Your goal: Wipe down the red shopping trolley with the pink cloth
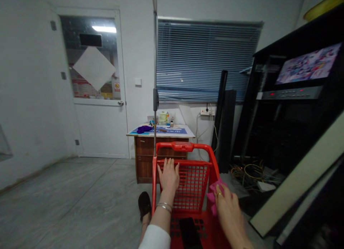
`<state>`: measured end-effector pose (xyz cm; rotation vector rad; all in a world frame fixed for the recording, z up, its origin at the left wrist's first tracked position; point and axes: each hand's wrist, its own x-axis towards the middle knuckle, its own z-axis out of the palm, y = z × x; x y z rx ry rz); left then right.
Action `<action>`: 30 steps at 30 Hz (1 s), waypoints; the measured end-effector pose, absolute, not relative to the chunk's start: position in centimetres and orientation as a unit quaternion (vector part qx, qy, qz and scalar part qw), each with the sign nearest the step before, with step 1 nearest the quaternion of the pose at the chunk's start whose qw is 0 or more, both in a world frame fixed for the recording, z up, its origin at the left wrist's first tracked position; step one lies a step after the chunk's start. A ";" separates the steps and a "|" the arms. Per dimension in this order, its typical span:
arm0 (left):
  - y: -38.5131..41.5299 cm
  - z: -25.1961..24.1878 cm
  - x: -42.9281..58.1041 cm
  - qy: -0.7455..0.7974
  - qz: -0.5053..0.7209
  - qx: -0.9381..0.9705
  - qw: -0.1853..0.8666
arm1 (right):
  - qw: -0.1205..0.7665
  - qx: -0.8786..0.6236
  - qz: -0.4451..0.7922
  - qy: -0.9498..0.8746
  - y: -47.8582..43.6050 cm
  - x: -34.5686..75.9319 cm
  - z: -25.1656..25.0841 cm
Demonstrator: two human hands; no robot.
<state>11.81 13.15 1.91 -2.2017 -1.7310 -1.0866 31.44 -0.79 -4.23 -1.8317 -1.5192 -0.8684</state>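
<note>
A red plastic shopping cart (195, 163) stands right in front of me, its grid panel facing up the middle of the view. My left hand (169, 175) lies with fingers stretched on the upper edge of that panel, near its left side. A pink cloth (214, 193) is bunched under my right hand (227, 202), whose fingers press it against the cart's right side. Down in the cart lies a dark, flat, phone-like object (189, 233). A thin metal pole (155, 73) rises at the cart's left corner.
Beyond the cart, a wooden cabinet desk (142, 159) carries a purple cloth (144, 129) and small bottles. A white door (102, 130) is at left. On the right stand a black rack (290, 109) with a screen, a leaning pale board (298, 173) and tangled cables (252, 172).
</note>
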 end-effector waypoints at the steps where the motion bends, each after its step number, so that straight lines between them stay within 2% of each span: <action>1: 13.1 2.0 11.8 -0.574 -0.359 -0.733 0.068 | 0.291 -0.687 -0.317 -0.586 -2.4 31.0 -5.4; 5: 12.8 2.2 11.7 -0.567 -0.353 -0.741 0.067 | 0.277 -0.679 -0.288 -0.616 -5.3 31.3 -7.1; 12: 13.0 2.0 11.9 -0.566 -0.352 -0.740 0.090 | 0.337 -0.705 -0.238 -0.577 -1.2 33.1 -2.6; 19: 12.7 2.8 11.5 -0.562 -0.324 -0.756 0.081 | 0.301 -0.663 -0.284 -0.624 -7.4 31.0 -7.7; 26: 12.3 2.4 11.4 -0.587 -0.264 -0.762 0.067 | 0.244 -0.756 -0.216 -0.567 -0.4 30.4 0.2; 30: 12.5 1.6 11.5 -0.592 -0.266 -0.757 0.079 | 0.220 -0.770 -0.210 -0.562 -1.0 30.1 -1.1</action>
